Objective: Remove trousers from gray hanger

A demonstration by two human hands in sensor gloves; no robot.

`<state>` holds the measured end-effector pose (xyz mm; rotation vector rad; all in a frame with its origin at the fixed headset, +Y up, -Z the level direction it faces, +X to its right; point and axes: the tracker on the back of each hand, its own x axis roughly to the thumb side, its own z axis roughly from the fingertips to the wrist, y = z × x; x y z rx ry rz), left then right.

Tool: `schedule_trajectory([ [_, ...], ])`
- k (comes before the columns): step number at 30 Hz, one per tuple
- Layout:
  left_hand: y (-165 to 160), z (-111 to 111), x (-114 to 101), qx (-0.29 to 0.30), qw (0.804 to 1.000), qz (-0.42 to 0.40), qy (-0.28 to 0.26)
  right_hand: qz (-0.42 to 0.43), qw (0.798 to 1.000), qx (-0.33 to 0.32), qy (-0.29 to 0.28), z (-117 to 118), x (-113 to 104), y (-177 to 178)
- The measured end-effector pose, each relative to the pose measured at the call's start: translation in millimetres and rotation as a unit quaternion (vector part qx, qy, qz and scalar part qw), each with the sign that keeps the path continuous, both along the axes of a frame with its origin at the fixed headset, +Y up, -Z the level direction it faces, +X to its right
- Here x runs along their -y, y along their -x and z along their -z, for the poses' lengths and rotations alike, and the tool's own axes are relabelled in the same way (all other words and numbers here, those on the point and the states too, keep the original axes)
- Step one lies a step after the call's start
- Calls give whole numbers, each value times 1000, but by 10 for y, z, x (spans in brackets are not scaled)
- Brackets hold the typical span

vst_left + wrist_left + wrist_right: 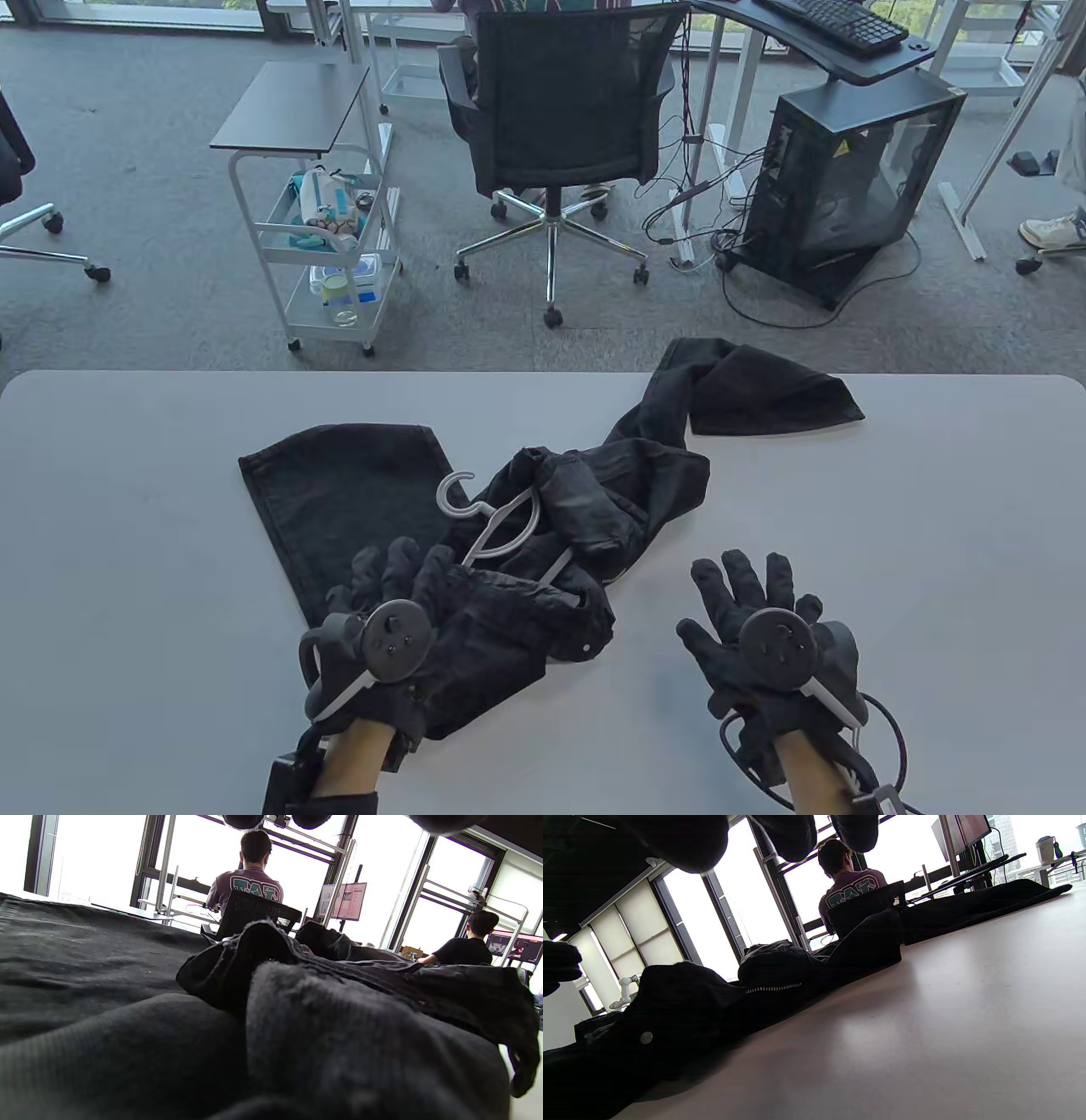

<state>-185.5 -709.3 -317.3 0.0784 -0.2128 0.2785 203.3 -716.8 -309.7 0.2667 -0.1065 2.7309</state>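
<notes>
my left hand (386,624) rests on the near end of the black trousers (585,492), fingers lying spread on the cloth, not gripping. my right hand (764,624) is open, flat on the worktop (933,552) just right of them. one pair of trousers, one gray hanger (496,522) still tangled in its middle.

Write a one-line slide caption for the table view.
Left hand rests on black trousers draped over gray hanger; right hand spread open above table.
</notes>
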Motion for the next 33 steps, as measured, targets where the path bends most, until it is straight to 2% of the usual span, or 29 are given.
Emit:
schedule_trajectory([
  [3, 34, -36, -40, -8, 1000, -16, -2, -1, 1000, -2, -7, -22, -22, 9],
  [5, 54, -83, -116, -35, 999, -41, 1, 4, 1000, -3, -9, -36, -34, 10],
  [6, 61, -113, -186, -39, 997, -66, 15, 8, 1000, -2, -10, -38, -41, 8],
  [9, 72, -165, -375, -57, 993, -103, -11, 16, 1000, -4, -7, -36, -47, -1],
  [11, 60, -119, -449, -70, 992, -106, -12, 21, 1000, -3, -5, -39, -41, -16],
  [15, 21, 157, -524, -107, 987, -115, 20, 33, 999, 2, 2, -22, -32, -48],
  [19, -57, 552, -373, -142, 971, -128, 145, 30, 999, 4, 11, -2, -20, -59],
  [22, -159, 796, -187, -172, 958, -71, 219, 29, 999, 7, 15, -4, -26, -66],
  [27, -237, 1016, 76, -214, 935, -30, 280, 36, 999, 12, 20, 5, -37, -100],
  [33, -371, 1161, 264, -233, 920, 48, 313, 66, 997, 10, 28, 26, -42, -147],
])
